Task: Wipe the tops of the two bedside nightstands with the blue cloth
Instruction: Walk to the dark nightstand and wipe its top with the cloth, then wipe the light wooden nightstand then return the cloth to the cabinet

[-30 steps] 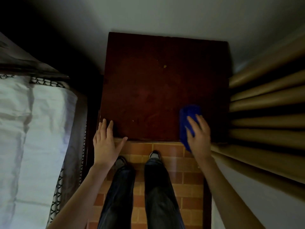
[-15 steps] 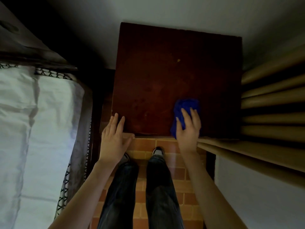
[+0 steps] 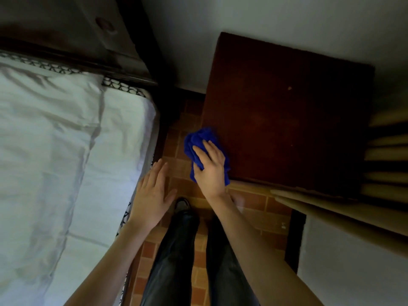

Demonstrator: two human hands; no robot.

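Observation:
A dark red-brown nightstand (image 3: 287, 120) stands against the wall at the upper right. Its top is bare, with a small pale speck near the back. My right hand (image 3: 209, 168) holds the crumpled blue cloth (image 3: 199, 140) at the nightstand's near left corner; part of the cloth hangs past the left edge, over the floor. My left hand (image 3: 152, 195) hovers with fingers spread and nothing in it, over the gap between bed and nightstand. Only one nightstand is in view.
A bed with a white sheet (image 3: 55, 162) and a dark headboard (image 3: 88, 45) fills the left. Beige curtain folds (image 3: 386, 155) hang at the right of the nightstand. The floor is orange-brown tile (image 3: 254, 206). My legs and a shoe (image 3: 182, 204) are below.
My right hand has swept the cloth leftward along the nightstand's front edge, from right corner to left corner. My left hand has come off the front edge. The view has swung toward the bed.

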